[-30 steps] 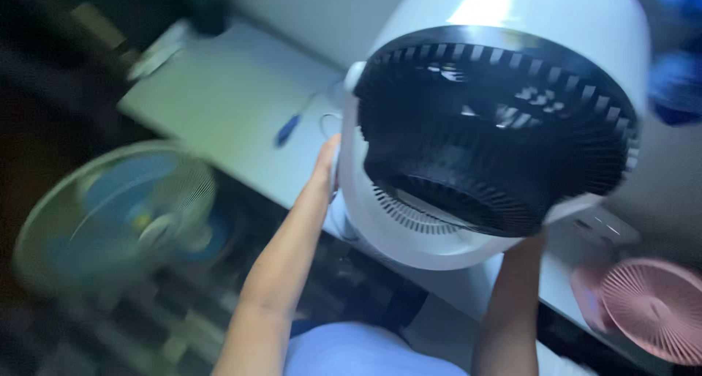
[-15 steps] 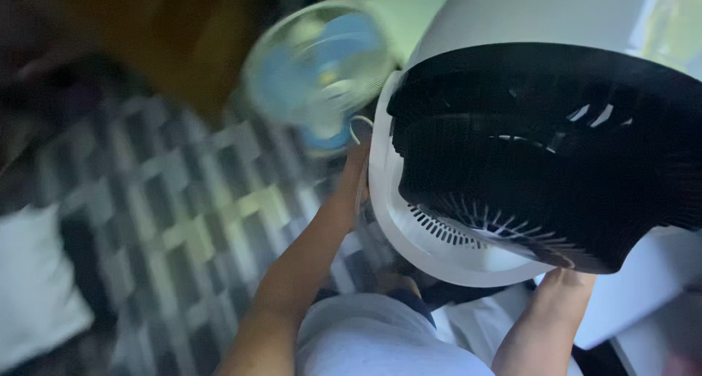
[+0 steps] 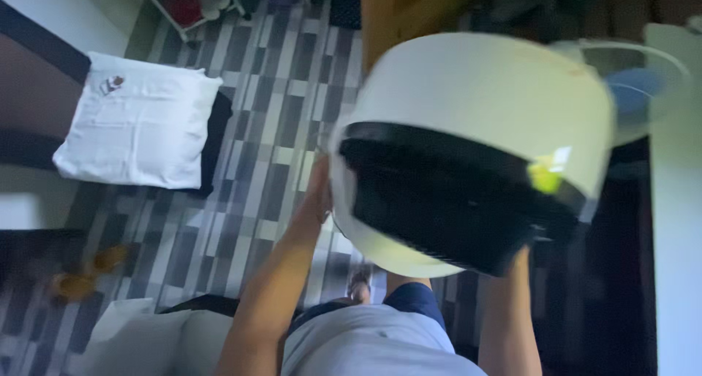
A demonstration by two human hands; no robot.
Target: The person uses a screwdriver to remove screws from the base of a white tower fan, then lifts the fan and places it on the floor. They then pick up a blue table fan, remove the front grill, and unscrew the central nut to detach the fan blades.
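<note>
Both hands [image 3: 316,193] apparently on the blurred white fan [image 3: 475,113]

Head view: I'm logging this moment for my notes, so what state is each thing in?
White round fan: lifted off the floor, tilted, dark grille facing the person, blurred.
Left hand: pressed flat against the fan's left side.
Right hand: under the fan's lower right edge, mostly hidden.
Blue fan: behind the white fan, partly hidden.
White pillow: lying flat.

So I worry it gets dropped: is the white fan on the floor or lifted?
Lifted: both hands hold the white fan above the floor.
</note>
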